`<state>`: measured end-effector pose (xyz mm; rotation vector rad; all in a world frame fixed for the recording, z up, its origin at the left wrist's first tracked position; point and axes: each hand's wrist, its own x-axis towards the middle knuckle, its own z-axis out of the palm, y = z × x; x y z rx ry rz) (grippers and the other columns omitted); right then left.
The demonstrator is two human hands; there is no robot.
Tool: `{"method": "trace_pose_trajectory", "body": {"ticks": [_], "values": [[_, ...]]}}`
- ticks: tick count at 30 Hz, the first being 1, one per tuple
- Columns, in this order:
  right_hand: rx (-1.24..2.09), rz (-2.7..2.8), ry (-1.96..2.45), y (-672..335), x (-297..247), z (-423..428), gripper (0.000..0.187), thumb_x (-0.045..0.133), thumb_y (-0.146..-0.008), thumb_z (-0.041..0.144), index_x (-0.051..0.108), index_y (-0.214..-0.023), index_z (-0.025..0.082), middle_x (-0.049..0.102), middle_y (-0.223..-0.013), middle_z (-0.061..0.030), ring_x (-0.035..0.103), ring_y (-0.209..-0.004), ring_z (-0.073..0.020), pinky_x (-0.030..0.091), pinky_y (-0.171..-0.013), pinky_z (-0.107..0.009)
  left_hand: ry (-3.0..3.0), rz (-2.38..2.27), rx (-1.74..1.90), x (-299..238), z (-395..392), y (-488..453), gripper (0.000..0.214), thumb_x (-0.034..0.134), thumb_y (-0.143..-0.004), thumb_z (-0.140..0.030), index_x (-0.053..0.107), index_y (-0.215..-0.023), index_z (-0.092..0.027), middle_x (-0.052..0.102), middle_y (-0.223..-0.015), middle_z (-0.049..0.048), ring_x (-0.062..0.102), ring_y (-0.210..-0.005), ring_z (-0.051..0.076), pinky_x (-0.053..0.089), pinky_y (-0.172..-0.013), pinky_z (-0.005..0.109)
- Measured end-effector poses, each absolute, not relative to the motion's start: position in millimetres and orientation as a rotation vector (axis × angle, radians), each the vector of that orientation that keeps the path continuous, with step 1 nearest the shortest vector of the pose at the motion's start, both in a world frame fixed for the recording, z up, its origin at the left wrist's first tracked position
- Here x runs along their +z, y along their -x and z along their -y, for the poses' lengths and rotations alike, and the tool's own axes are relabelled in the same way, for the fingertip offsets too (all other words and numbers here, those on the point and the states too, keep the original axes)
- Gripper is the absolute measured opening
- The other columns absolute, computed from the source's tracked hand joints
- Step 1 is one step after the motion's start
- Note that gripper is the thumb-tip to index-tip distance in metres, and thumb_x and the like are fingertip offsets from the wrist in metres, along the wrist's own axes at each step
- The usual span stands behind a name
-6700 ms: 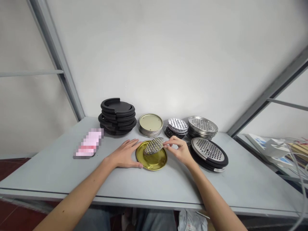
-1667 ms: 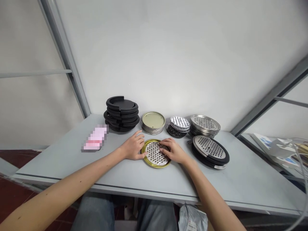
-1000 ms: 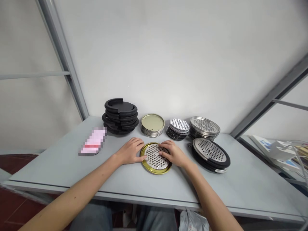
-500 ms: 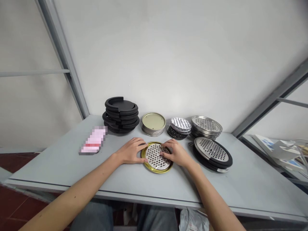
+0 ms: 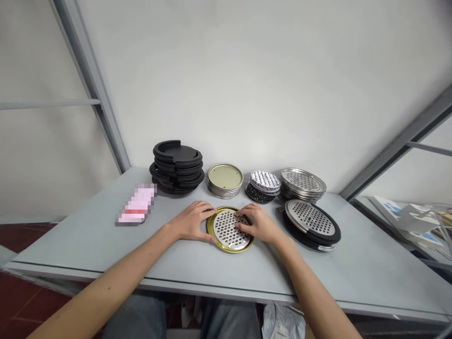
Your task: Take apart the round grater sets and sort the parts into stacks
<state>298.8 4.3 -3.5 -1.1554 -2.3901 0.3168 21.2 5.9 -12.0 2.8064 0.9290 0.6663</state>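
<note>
A shallow round gold-coloured metal dish (image 5: 223, 246) lies on the table in front of me, and a silver perforated grater disc (image 5: 229, 230) sits inside its rim. My left hand (image 5: 192, 221) holds the dish at its left side, thumb at the lower rim and fingertips at the upper rim. On the right, my right hand (image 5: 259, 223) grips the disc's right edge, thumb and bent fingers on its holed face. The fingers' undersides and the right part of the dish are hidden.
Behind stand stacks of black rings (image 5: 178, 172), gold-coloured discs (image 5: 225, 176), small grater discs (image 5: 264, 181) and larger silver grater plates (image 5: 302, 181). A black-rimmed round grater (image 5: 312, 223) lies right. A pixelated pink object (image 5: 137, 205) lies left on the grey table (image 5: 169, 270).
My left thumb has shifted slightly outward along the dish's rim. My right hand and the disc keep nearly the same place; the view has tilted slightly.
</note>
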Motion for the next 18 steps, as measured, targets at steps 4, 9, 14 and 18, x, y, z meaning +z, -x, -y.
{"method": "trace_pose_trajectory", "body": {"ticks": [4, 9, 14, 18], "values": [[0.33, 2.388, 1.125, -299.5, -6.3, -6.0, 0.033, 0.068, -0.081, 0.042, 0.072, -0.104, 0.019, 0.069, -0.097, -0.0107, 0.059, -0.094, -0.0251, 0.047, -0.086, -0.039, -2.81, -0.928, 0.683, -12.2, -5.6, -21.1, 0.086, 0.072, -0.063, -0.069, 0.057, -0.128, -0.016, 0.061, -0.122, 0.0141, 0.052, -0.117, 0.031, 0.043, -0.1, 0.045], [0.357, 2.401, 1.111, -299.1, -7.5, -7.4, 0.034, 0.066, -0.083, 0.043, 0.072, -0.106, 0.019, 0.069, -0.1, -0.0111, 0.06, -0.095, -0.0249, 0.047, -0.087, -0.039, -2.805, -0.916, 0.687, -13.1, -5.9, -21.0, 0.085, 0.072, -0.064, -0.069, 0.056, -0.13, -0.017, 0.061, -0.123, 0.0143, 0.052, -0.117, 0.032, 0.043, -0.1, 0.046], [0.349, 2.432, 1.101, -296.4, -5.4, -7.8, 0.032, 0.064, -0.085, 0.039, 0.072, -0.109, 0.019, 0.069, -0.101, -0.0113, 0.059, -0.096, -0.025, 0.045, -0.09, -0.039, -2.8, -0.915, 0.682, -13.7, -5.9, -21.5, 0.085, 0.072, -0.065, -0.069, 0.055, -0.131, -0.018, 0.061, -0.124, 0.0137, 0.052, -0.118, 0.032, 0.042, -0.101, 0.046], [0.351, 2.444, 1.086, -294.2, -5.3, -8.7, 0.032, 0.064, -0.086, 0.038, 0.071, -0.11, 0.019, 0.069, -0.102, -0.011, 0.059, -0.096, -0.0249, 0.044, -0.09, -0.04, -2.797, -0.917, 0.673, -12.6, -5.1, -21.6, 0.085, 0.071, -0.065, -0.069, 0.055, -0.13, -0.017, 0.061, -0.123, 0.0141, 0.053, -0.116, 0.032, 0.042, -0.101, 0.045]]}}
